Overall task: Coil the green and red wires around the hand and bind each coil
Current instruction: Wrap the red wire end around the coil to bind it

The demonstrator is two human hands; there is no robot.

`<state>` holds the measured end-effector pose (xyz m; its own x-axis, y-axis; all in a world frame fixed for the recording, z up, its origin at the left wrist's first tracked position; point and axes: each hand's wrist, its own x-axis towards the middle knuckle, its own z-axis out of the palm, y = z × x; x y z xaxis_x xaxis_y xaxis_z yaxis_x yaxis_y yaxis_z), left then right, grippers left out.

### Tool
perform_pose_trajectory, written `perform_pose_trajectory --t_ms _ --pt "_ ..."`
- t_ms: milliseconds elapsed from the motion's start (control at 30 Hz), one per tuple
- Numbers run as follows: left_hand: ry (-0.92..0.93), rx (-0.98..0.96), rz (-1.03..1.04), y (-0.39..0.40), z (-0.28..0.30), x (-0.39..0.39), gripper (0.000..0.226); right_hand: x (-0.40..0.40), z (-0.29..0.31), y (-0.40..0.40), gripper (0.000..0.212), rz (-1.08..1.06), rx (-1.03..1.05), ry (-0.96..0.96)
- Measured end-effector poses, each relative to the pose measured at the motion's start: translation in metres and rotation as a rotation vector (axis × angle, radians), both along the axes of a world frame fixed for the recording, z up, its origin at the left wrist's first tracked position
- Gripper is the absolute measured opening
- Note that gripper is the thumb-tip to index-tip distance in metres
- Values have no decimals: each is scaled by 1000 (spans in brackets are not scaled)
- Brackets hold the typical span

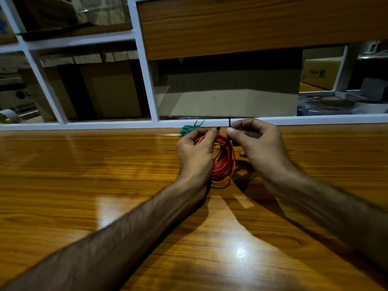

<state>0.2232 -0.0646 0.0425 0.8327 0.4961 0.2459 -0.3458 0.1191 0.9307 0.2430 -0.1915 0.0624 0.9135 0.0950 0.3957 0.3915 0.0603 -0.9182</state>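
Item: red wire coil (223,162), mid-table (84,164), between my hands. Left hand (195,152) grips its rim; right hand (258,143) pinches black tie (229,122). Green coil (187,129) behind, against white frame (147,123).

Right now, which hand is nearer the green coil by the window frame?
Left. The left hand sits just in front of the green coil, nearly touching it; the right hand is farther off, beyond the red coil.

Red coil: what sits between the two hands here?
In the head view, the red coil itself, with a black tie, lies between left hand and right hand.
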Motion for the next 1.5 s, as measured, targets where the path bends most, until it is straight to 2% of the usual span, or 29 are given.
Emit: perform_pose_trajectory --t_ms 167,300,500,967,1500 --pt "22 -44 -4 2 -1 2 9 -3 0 1 19 -175 -254 -288" --pt "28 -41 -2 2 0 0 10 -5 -1 -1 20 -212 -314 -359" --pt "34 -81 -22 2 0 -1 8 -3 -2 -1 17 -273 -392 -398" --pt "43 -72 -50 3 0 -3 12 -3 -3 -3 13 -266 -436 -412" --pt "19 -51 -12 2 1 0 12 -1 -5 -2 12 -257 -361 -374"
